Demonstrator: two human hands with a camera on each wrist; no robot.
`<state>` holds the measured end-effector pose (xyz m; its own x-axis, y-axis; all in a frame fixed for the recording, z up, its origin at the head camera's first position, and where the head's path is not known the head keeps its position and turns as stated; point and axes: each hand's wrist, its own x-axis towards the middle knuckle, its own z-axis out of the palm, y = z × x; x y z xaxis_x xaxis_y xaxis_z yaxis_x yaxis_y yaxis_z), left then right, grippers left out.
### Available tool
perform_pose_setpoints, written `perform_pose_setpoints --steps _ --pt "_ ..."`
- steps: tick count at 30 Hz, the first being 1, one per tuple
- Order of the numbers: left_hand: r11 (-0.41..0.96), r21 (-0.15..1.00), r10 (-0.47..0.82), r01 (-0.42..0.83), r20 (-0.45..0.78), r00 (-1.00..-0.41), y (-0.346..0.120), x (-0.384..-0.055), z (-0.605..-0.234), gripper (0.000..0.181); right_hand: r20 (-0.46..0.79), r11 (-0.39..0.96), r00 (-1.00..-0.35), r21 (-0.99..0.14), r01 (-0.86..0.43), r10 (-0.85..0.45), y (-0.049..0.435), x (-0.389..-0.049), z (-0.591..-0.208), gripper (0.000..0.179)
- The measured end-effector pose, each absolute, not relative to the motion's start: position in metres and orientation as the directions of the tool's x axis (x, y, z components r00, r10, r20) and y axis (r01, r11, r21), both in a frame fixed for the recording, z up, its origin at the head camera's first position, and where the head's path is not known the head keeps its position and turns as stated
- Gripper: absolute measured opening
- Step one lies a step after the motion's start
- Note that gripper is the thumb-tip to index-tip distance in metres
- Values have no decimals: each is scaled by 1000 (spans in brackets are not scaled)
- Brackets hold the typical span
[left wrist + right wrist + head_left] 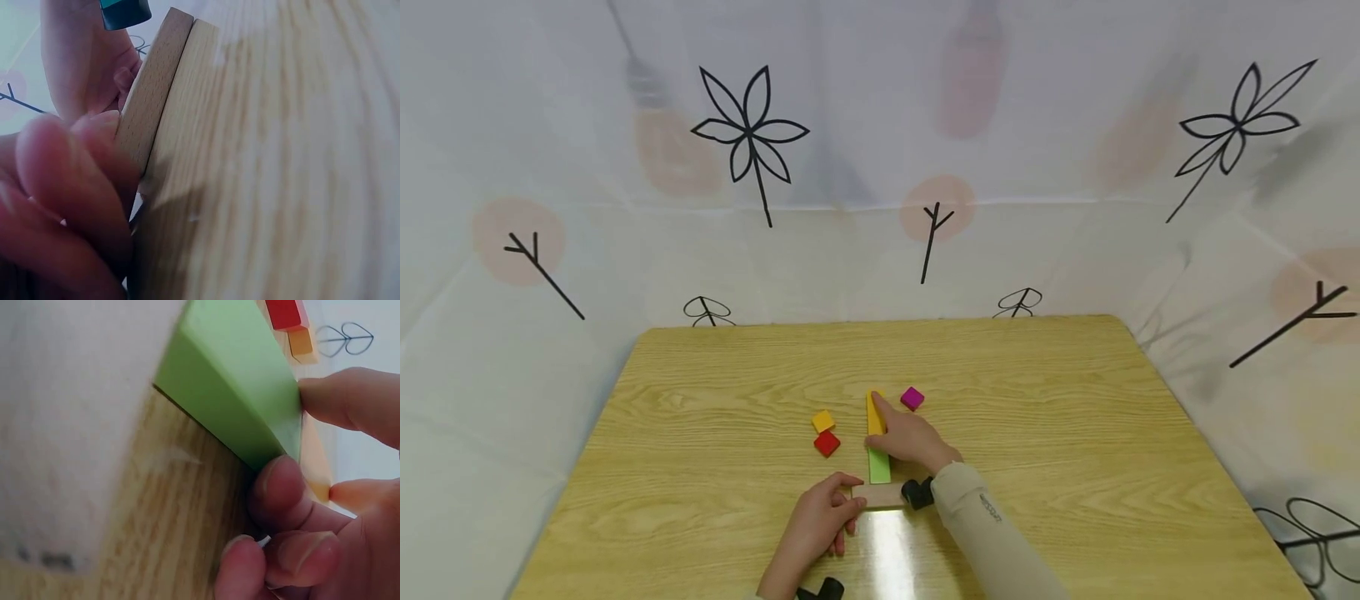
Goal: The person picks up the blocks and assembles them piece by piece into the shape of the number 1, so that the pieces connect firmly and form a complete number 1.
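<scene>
A light-green block (879,467) lies lengthwise on the table, and a yellow block (872,414) continues the line at its far end. My right hand (913,437) pinches the green block's far end between thumb and a finger, while its index fingertip touches the yellow block's far part. Across the near end of the green block lies a plain wooden block (880,497). My left hand (820,515) holds that wooden block by its left end; the left wrist view shows blurred fingers beside it. Part of the yellow block is hidden by the right hand.
A small orange-yellow block (823,421) and a red block (827,443) touch each other left of the row. Beyond the right hand sits a magenta block (912,398). The wooden table (700,375) ends at a patterned cloth (850,258) behind it.
</scene>
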<state>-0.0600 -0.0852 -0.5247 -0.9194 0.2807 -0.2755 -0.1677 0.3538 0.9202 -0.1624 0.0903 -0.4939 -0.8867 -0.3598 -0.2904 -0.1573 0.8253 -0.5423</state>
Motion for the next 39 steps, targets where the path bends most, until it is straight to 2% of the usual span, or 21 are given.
perform_pose_setpoints --steps 8,20,39 --pt "362 919 283 -152 -264 -922 -85 -60 -525 34 -326 837 -880 -532 -130 -344 88 -164 -493 82" --pt "365 914 278 -174 -285 -917 -86 -61 -525 33 -340 839 -877 -531 -120 -340 87 -160 -489 78" --pt "367 913 266 -181 -289 -920 -84 -59 -527 26 -323 838 -873 -522 -157 -365 89 -154 -488 77"
